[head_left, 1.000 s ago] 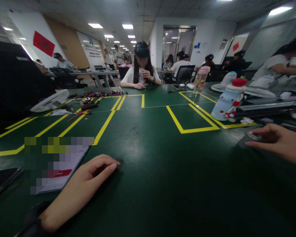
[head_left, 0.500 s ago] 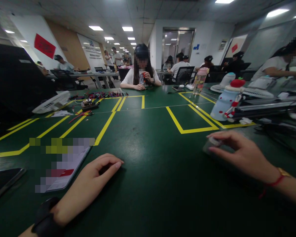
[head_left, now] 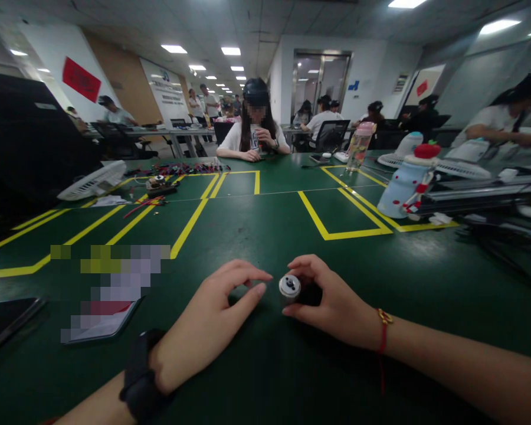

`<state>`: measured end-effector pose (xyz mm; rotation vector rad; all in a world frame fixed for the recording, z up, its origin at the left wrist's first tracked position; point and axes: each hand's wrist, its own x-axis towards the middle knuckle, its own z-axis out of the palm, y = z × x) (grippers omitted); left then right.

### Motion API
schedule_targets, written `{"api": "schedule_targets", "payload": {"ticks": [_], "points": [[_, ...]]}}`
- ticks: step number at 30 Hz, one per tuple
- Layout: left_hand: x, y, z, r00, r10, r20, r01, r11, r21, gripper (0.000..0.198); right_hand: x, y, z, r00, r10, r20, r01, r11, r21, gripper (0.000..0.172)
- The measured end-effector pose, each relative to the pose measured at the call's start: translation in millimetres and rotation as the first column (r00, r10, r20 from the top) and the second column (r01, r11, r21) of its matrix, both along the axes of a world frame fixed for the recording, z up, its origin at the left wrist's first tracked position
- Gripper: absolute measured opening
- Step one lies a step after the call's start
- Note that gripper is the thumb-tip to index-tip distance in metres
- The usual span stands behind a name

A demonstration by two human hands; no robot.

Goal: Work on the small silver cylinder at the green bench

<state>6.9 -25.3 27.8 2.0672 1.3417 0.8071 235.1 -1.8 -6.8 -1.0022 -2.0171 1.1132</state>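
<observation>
A small cylindrical motor [head_left: 289,287] stands upright on the green table in front of me, its round silver end facing up with a dark centre and small holes. My right hand [head_left: 325,295] has its thumb and fingers curved around the motor's sides. Just to the left is my left hand [head_left: 228,307], its thumb and index finger apart and pointing toward the motor. Nothing is held in it, and a small gap separates the fingertips from the motor.
A phone [head_left: 101,330] lies left of my left hand, and a dark device [head_left: 9,319] at the far left edge. Wires [head_left: 186,169] and a fan [head_left: 92,180] sit further back. A blue bottle [head_left: 400,189] and a clear bottle [head_left: 360,147] stand right. A person [head_left: 254,127] sits opposite.
My right hand has moved left with the motor, from the right side to the middle. My left hand has moved right and a little forward, toward the motor, with its fingers spread wider.
</observation>
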Motion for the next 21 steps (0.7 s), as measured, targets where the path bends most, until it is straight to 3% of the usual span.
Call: {"api": "schedule_targets", "payload": {"ticks": [4, 11, 15, 21], "points": [[25, 4, 6.8, 0.997, -0.070, -0.008, 0.071, 0.996, 0.055, 0.021, -1, 1, 0.6, 1.000, 0.027, -0.010, -0.028, 0.998, -0.062, 0.046], [25, 9, 11.3, 0.998, 0.027, 0.060, -0.032, 0.997, 0.076, 0.018, 2, 0, 4.1, 0.999, 0.009, 0.031, -0.008, 0.999, -0.036, 0.040], [13, 11, 0.1, 0.997, 0.067, 0.028, -0.068, 0.997, 0.037, 0.017, 10, 1, 5.3, 0.991, -0.074, 0.108, 0.072, 0.997, 0.024, 0.038], [22, 10, -24.5, 0.982, -0.057, -0.181, 0.057, 0.998, -0.004, 0.009, 13, 3, 2.6, 0.991, -0.052, 0.121, 0.045, 0.997, 0.055, 0.042]]}}
